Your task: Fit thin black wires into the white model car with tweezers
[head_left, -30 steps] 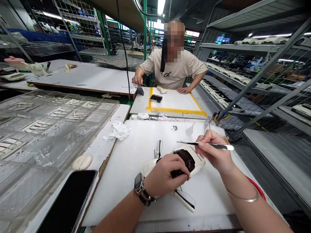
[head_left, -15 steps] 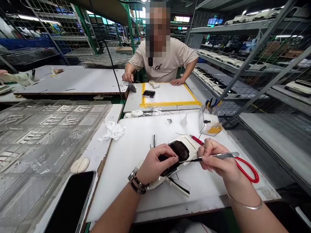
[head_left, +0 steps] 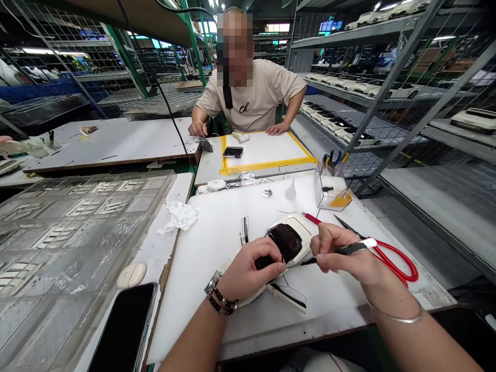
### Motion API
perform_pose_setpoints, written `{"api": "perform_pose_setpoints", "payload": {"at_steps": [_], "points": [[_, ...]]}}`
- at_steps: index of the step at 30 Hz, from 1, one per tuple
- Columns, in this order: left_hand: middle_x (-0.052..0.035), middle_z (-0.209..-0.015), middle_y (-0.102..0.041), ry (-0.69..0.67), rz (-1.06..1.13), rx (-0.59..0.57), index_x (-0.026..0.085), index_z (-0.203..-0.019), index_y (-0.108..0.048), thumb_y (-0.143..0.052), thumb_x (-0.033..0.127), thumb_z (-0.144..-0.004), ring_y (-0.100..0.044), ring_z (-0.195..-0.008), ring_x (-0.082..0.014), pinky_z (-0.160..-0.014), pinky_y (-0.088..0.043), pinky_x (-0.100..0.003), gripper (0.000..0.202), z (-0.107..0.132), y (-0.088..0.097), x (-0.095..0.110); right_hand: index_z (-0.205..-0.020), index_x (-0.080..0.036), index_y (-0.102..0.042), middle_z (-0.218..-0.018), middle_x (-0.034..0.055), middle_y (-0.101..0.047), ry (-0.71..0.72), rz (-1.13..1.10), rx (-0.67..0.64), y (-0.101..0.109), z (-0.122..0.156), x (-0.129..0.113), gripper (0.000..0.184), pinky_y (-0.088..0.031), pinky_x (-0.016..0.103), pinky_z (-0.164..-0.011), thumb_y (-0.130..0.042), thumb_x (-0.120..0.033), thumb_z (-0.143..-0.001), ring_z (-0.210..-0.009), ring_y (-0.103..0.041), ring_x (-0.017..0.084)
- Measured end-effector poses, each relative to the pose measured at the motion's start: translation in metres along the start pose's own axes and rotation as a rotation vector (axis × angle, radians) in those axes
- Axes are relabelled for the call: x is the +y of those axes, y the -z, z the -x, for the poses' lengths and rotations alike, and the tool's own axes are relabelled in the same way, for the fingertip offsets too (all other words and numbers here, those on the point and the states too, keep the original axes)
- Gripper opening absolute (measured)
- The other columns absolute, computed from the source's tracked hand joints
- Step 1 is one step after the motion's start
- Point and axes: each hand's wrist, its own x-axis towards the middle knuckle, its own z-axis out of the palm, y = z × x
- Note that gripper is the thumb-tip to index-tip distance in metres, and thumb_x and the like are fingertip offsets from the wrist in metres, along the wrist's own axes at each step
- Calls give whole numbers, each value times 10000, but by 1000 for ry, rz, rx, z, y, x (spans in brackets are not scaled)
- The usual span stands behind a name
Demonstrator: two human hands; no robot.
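A white model car [head_left: 291, 238] with a dark glossy roof lies on the white work board [head_left: 217, 237] in front of me. My left hand [head_left: 251, 274] grips its middle from the left, fingers over the dark roof. My right hand [head_left: 341, 253] pinches metal tweezers [head_left: 341, 250], whose tip points left at the car's side, just below the roof. A loose car door with a clear window [head_left: 289, 298] lies under the car toward me. Another small dark part [head_left: 245, 229] lies on the board left of the car.
Red-handled scissors [head_left: 391, 258] lie right of my right hand. A clear box with tools [head_left: 329, 188] stands behind them. A phone [head_left: 126, 330], a white earbud case [head_left: 132, 275], crumpled tissue [head_left: 179, 216] and clear plastic trays [head_left: 65, 232] are at left. A person sits opposite at a yellow-taped board [head_left: 267, 152].
My right hand came down and left, bringing the tweezers' tip from above the car to its side. My left hand kept hold of the car. The view tilted up a little.
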Motion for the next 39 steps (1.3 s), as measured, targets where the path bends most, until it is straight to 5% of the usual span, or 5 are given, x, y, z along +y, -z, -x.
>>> {"api": "perform_pose_setpoints", "payload": {"at_steps": [11, 19, 25, 39], "points": [[-31, -727, -549, -26, -9, 139, 135, -686, -566, -592, 191, -814, -508, -685, -129, -668, -409, -262, 142, 0, -1, -1, -780, -206, -446, -645, -29, -498, 124, 121, 82, -5, 16, 4, 163, -310, 237, -529, -553, -112, -859, -586, -420, 96], [-16, -729, -527, 73, 176, 247, 143, -677, -556, -631, 265, -821, -473, -690, -120, -664, -383, -256, 203, -1, 0, -10, -864, -232, -401, -670, -30, -515, 328, 38, 307, -25, 15, 27, 178, -360, 251, -543, -515, -95, -873, -592, -477, 105], [-15, -735, -516, 133, 273, 259, 135, -684, -561, -634, 296, -822, -454, -695, -117, -651, -357, -252, 225, -3, -2, -10, -869, -235, -370, -697, -18, -480, 386, 122, 365, -43, 20, 47, 201, -370, 258, -558, -486, -71, -869, -653, -477, 124], [-18, -750, -527, 134, 273, 241, 139, -705, -583, -637, 286, -825, -468, -709, -120, -664, -373, -255, 198, -3, -1, -10, -859, -233, -373, -697, -25, -475, 383, 137, 374, -44, 20, 51, 203, -386, 258, -558, -481, -62, -867, -641, -487, 117]]}}
